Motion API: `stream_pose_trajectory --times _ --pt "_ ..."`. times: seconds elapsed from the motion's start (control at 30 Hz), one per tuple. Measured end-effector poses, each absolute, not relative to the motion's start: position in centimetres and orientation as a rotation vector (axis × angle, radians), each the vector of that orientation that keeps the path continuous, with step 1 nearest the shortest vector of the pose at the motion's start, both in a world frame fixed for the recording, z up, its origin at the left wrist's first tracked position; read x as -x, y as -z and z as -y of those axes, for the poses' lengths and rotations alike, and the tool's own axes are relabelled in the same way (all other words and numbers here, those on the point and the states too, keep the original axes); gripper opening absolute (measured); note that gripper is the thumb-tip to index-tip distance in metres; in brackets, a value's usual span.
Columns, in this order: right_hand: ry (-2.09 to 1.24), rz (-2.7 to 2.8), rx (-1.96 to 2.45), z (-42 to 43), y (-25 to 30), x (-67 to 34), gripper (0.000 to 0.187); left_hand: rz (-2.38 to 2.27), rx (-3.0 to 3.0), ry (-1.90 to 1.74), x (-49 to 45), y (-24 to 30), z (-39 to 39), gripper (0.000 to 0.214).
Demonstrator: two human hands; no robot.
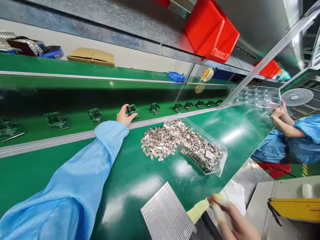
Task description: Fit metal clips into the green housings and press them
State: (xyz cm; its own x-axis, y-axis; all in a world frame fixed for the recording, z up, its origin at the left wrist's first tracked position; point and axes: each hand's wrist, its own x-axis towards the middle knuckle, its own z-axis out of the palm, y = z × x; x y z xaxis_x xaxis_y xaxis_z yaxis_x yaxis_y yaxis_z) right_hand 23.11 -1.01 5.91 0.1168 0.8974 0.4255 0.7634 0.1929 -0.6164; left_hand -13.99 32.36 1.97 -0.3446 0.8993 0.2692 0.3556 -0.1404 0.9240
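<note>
My left hand (124, 115), in a light blue sleeve, reaches across the green bench to the conveyor belt, and its fingers grip a small green circuit board (132, 109). More such boards (154, 108) ride along the belt on both sides of it. My right hand (231, 216) is low at the bench's near edge, blurred by motion, with yellow finger cots on some fingertips; whether it holds anything cannot be made out. A heap of small silvery metal pieces (157, 143) spills from a clear plastic tray (220, 160) lying between the two hands.
A ribbed silver sheet (166, 215) lies near the front edge. Red bins (212, 31) hang overhead. At the right a co-worker in blue (300, 133) holds a clear blister tray (260, 96); a fan (297, 96) stands behind. A cardboard box (91, 56) and a blue basket (176, 76) sit beyond the belt.
</note>
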Motion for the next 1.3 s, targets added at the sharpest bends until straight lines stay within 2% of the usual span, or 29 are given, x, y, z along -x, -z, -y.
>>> stream_pose_trajectory --times 0.13,0.23,0.33,0.43,0.5,0.57,0.7,0.83,0.97,1.1,1.17,1.23,1.3 --pt "-0.309 1.991 1.554 -9.6 -4.9 -18.4 0.023 -1.713 -1.497 -1.392 13.1 -0.7 -34.4 0.079" --pt "-0.171 2.096 1.789 -16.8 -4.4 -15.1 0.022 -1.712 -1.627 -1.372 13.5 -0.5 -32.2 0.081" --pt "-0.105 2.124 1.862 -20.8 -4.0 -13.0 0.022 -1.698 -1.762 -1.325 16.3 -0.2 -27.0 0.056" --pt "-0.092 2.15 1.885 -21.9 -3.6 -12.0 0.021 -1.998 -1.752 -1.24 21.1 0.0 -21.9 0.033" --pt "-0.11 2.154 1.876 -22.1 -3.5 -11.5 0.023 -2.267 -1.597 -1.214 24.2 0.0 -20.2 0.037" --pt "-0.143 2.144 1.844 -22.1 -3.5 -11.2 0.025 -2.392 -1.459 -1.199 26.2 -0.1 -20.0 0.052" --pt "-0.238 2.063 1.749 -22.0 -3.6 -11.6 0.025 -2.381 -1.447 -1.109 26.9 -0.6 -22.7 0.089" --pt "-0.4 1.929 1.627 -20.6 -3.7 -13.0 0.02 -2.34 -1.435 -0.981 26.3 -1.1 -25.4 0.104" --pt "-0.582 1.8 1.481 -17.2 -4.3 -14.4 0.019 -2.306 -1.421 -0.966 26.8 -1.8 -26.8 0.099" --pt "-0.74 1.615 1.264 -12.6 -5.5 -15.4 0.009 -2.217 -1.381 -1.137 25.8 -3.3 -26.1 0.066" --pt "-0.694 1.602 1.204 -10.0 -6.4 -15.7 0.004 -2.039 -1.286 -1.304 23.4 -4.1 -24.4 0.058" --pt "-0.545 1.664 1.184 -7.4 -7.2 -15.8 0.011 -1.74 -1.182 -1.439 19.6 -4.6 -21.4 0.056" --pt "-0.355 1.765 1.151 -4.9 -7.8 -15.7 0.02 -1.442 -1.11 -1.403 14.9 -4.9 -17.2 0.057"
